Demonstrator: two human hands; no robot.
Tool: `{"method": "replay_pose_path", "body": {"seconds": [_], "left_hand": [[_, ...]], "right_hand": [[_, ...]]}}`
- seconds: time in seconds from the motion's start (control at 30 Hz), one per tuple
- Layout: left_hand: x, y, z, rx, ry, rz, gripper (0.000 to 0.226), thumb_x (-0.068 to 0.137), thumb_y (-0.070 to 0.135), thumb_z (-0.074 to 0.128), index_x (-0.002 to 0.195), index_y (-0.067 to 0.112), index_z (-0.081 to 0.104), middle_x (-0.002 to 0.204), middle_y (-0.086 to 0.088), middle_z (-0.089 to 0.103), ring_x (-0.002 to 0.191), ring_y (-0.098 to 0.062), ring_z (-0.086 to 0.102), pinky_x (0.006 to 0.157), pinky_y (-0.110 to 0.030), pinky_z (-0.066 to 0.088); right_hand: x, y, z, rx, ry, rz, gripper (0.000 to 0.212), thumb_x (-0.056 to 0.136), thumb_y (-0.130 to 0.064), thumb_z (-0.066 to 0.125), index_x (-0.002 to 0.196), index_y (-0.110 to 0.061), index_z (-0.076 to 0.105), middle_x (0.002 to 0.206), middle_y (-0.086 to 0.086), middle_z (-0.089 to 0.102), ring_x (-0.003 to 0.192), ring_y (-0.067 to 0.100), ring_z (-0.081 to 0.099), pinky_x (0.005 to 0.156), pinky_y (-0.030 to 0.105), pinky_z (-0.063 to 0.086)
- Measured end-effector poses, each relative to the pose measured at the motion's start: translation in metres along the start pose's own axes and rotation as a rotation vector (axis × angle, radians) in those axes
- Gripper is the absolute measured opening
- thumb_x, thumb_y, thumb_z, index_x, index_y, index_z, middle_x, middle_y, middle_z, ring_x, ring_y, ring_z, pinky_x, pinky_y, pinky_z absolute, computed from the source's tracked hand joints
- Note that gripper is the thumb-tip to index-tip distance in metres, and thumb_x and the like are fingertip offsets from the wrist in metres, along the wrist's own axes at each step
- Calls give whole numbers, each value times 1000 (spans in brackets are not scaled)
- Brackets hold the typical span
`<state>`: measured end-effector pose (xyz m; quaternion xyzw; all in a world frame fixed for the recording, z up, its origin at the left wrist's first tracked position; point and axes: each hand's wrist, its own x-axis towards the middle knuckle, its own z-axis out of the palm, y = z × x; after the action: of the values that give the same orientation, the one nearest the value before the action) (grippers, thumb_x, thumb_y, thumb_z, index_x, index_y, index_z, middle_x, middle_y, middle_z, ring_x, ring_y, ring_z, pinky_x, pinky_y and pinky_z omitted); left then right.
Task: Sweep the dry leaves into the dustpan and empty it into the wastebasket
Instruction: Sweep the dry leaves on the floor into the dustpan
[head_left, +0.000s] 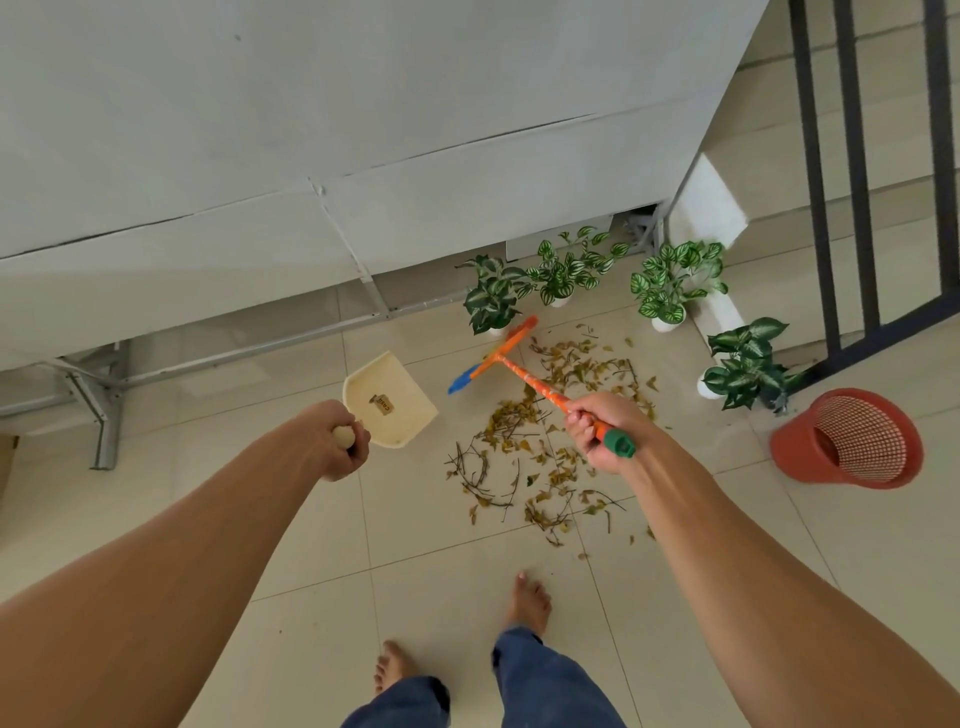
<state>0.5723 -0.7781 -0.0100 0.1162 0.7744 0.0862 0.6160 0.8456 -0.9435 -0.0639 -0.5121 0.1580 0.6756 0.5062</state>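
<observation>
Dry leaves and twigs lay scattered on the tiled floor, at 12 o'clock from the bare feet. Left hand was curled round the handle of the cream dustpan, at 10 o'clock from the pile; right hand gripped the orange broom, whose head sat at the pile's 11 o'clock edge. Red wastebasket lay tipped on its side at 3 o'clock from the pile, with potted plants beyond at 12 o'clock.

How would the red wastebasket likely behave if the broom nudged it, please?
The red wastebasket looks like thin mesh plastic and seems empty, so it is probably light and would slide on the smooth tiled floor. Its walls may flex slightly.
</observation>
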Motion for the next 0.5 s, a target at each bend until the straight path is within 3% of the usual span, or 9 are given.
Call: {"method": "replay_pose_path", "body": {"seconds": [0.3,0.5], "left_hand": [[-1,0,11,40,-19,-13,9,100,6,47,99,1,55,71,-9,52,48,-7,44,31,-14,41],[-2,4,23,90,-35,1,12,101,6,46,95,1,55,68,-8,51,48,-6,43,31,-14,41]], "right_hand": [[-2,-1,-21,19,73,21,16,101,-4,46,115,-2,52,65,1,46,36,4,41,29,12,36],[-26,-1,-33,9,44,-36,22,101,-5,47,122,-1,52,66,0,47,35,3,41,28,13,36]]}}
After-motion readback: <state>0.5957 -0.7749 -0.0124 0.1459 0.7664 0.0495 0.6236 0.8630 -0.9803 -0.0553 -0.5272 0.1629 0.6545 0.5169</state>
